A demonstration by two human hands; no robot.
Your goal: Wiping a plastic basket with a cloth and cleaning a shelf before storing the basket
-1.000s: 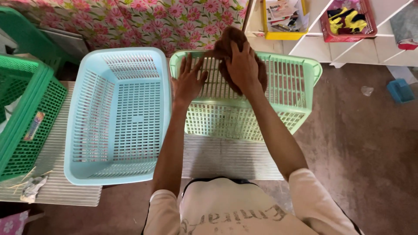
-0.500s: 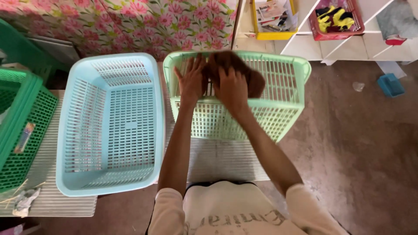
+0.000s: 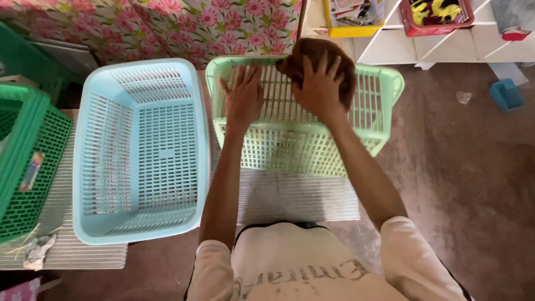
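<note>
Currently, the scene is set out with the pale green basket (image 3: 312,139) as the landmark.

Right hand: the right hand (image 3: 319,83) is laid with fingers spread over a brown cloth (image 3: 329,56), which is pressed against the far inner wall of the pale green basket; whether any fold is pinched beneath the palm cannot be told.
Left hand: the left hand (image 3: 243,97) is held flat and open, fingers together, inside the left part of the same basket, with nothing gripped.
Cloth position: the bundle is bunched at the far rim, partly above it.
Risk, cloth: a slip over the far rim is judged possible, since the cloth is only pressed, not clearly gripped, and sits high on a slatted wall.
Risk, basket: tipping or sliding is judged possible if weight is leaned on the far wall, the basket being light plastic on a ribbed mat (image 3: 301,195).
Risk, snagging: soft fabric could be caught in the open slots.
Materials: rigid moulded plastic, lattice walls, rounded rim; the cloth appears soft, matte, crumpled.
Left of the landmark: a light blue basket (image 3: 139,150) of like shape, just beside it; farther left, a dark green crate (image 3: 28,161).
Beyond the landmark: a floral pink cloth (image 3: 167,28) and white shelves (image 3: 446,42).
</note>
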